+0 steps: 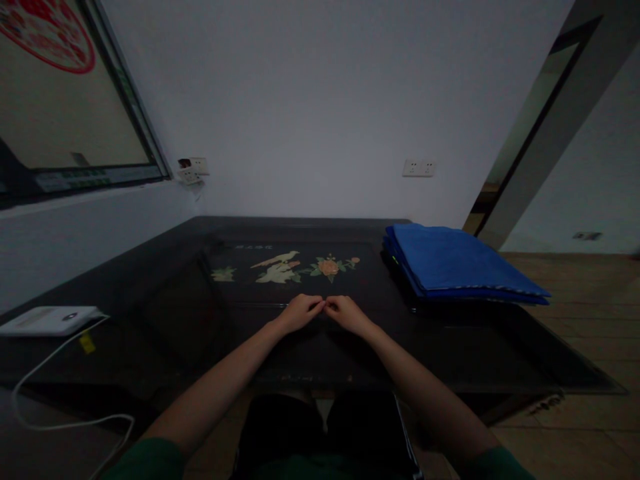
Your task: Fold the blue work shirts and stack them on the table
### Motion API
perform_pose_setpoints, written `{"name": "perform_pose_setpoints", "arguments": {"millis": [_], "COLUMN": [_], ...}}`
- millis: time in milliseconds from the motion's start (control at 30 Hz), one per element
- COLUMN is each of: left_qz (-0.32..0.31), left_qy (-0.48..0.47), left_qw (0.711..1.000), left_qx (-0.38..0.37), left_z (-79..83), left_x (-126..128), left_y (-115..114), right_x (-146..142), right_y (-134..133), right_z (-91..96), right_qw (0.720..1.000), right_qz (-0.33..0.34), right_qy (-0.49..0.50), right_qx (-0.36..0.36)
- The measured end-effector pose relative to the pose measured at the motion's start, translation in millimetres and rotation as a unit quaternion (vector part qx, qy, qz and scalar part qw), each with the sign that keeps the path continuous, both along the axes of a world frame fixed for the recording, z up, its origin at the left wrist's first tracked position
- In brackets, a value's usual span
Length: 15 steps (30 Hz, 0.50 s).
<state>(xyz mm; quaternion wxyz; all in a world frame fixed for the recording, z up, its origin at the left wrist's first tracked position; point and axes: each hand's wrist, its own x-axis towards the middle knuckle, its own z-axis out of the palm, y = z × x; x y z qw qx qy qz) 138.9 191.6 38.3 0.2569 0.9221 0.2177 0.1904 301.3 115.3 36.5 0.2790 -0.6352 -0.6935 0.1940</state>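
Both hands rest on a dark table (450, 347), midway between its near and far edges. The left hand (300, 312) and right hand (346, 313) meet fingertip to fingertip, fingers curled; whether they pinch anything cannot be told. Bare tabletop surrounds them. Blue cloths (460, 261) sit at the table's right edge, a white box (50, 319) at its left edge.

Upper left, the frame's corner crops a red round emblem (50, 30); lower left, a white cable (65, 423) runs off the bottom edge. At centre, dimness hides whether the left hand (300, 312) and right hand (347, 313) pinch anything between touching fingertips.
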Motion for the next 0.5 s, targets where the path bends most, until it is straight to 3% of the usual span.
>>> {"name": "perform_pose_setpoints", "arguments": {"millis": [500], "left_qz": [0.0], "left_qy": [0.006], "left_qw": [1.0], "left_qx": [0.007], "left_z": [3.4], "left_x": [-0.5], "left_y": [-2.2], "right_x": [-2.4], "right_y": [-3.1], "right_z": [4.8], "right_qw": [0.999], "right_qz": [0.001], "right_qy": [-0.031], "right_qx": [-0.015]}}
